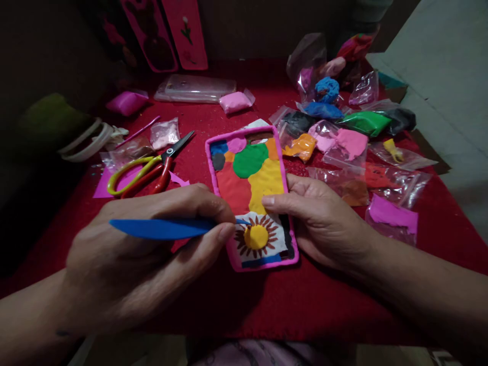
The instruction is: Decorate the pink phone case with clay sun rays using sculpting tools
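A phone case with a raised pink rim is covered in patches of coloured clay: red, yellow, green, blue, orange and black. Near its lower end a yellow disc ringed by brown petals sits on a white patch. My right hand grips the case by its right edge, thumb on the yellow clay. Pinched between thumb and fingers of my left hand is a blue pointed tool; its thin tip is at the upper left petals. Whether the tip touches them I cannot tell.
Scissors with yellow and red handles lie at left on the red cloth. Several bags of coloured clay spread across the right. A clear case lies at the back, with decorated pink panels standing behind.
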A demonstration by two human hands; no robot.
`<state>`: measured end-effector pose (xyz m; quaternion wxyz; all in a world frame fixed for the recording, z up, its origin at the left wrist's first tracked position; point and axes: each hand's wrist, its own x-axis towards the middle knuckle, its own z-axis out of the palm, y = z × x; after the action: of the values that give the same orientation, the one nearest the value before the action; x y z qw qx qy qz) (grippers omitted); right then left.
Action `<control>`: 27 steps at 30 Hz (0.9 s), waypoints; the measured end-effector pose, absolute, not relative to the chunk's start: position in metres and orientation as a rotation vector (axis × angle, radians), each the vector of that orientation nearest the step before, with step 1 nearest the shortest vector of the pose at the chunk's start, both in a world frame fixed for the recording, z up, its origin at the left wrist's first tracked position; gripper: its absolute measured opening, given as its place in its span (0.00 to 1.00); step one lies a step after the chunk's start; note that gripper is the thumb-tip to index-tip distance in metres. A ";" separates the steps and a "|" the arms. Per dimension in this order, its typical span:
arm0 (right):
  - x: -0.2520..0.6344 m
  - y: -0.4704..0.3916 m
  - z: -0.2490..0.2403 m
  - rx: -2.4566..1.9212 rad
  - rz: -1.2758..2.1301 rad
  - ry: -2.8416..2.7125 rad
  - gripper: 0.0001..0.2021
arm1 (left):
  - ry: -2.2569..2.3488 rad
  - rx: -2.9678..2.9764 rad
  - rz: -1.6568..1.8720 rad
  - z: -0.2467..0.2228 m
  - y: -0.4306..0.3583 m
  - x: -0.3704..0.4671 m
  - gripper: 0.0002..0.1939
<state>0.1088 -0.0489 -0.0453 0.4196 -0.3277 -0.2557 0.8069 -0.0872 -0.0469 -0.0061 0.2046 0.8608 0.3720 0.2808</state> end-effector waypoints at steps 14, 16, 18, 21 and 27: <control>0.107 -0.049 -0.044 -0.810 2.003 -0.634 0.08 | 0.968 2.468 0.790 -0.008 -0.042 -0.087 0.05; 0.107 -0.048 -0.044 -0.785 2.005 -0.632 0.08 | 0.969 2.459 0.824 -0.008 -0.043 -0.088 0.04; 0.107 -0.048 -0.043 -0.764 2.005 -0.620 0.08 | 0.978 2.440 0.883 -0.007 -0.044 -0.088 0.04; 0.107 -0.047 -0.043 -0.769 1.989 -0.578 0.07 | 1.072 2.375 0.975 -0.004 -0.045 -0.087 0.05; 0.107 -0.046 -0.045 -0.725 1.964 -0.514 0.08 | 1.047 2.412 0.968 -0.001 -0.043 -0.086 0.05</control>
<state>0.1068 -0.0462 -0.0453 0.4732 -0.2963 -0.2101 0.8026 -0.0863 -0.0431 -0.0012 0.1688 0.8485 0.3682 0.3405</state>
